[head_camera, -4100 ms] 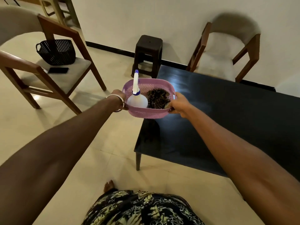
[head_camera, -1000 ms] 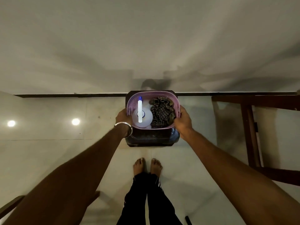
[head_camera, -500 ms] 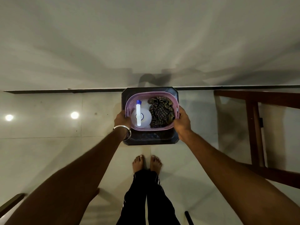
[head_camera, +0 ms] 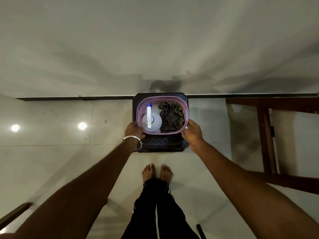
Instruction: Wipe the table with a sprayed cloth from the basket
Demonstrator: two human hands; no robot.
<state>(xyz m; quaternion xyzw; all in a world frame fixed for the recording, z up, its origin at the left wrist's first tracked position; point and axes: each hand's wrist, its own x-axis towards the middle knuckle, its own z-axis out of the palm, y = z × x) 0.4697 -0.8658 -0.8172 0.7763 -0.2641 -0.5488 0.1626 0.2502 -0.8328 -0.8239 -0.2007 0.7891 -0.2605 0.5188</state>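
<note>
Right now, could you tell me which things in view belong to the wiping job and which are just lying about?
Belong to the job:
- pink basket, gripped at its sides by the left hand and the right hand
- spray bottle, inside the basket
- checked cloth, inside the basket beside the bottle

Just about:
- dark stool, under the basket
- wooden chair frame, to the right

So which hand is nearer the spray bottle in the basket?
Left. The left hand grips the basket rim right beside the spray bottle; the right hand holds the opposite rim, past the checked cloth.
</note>
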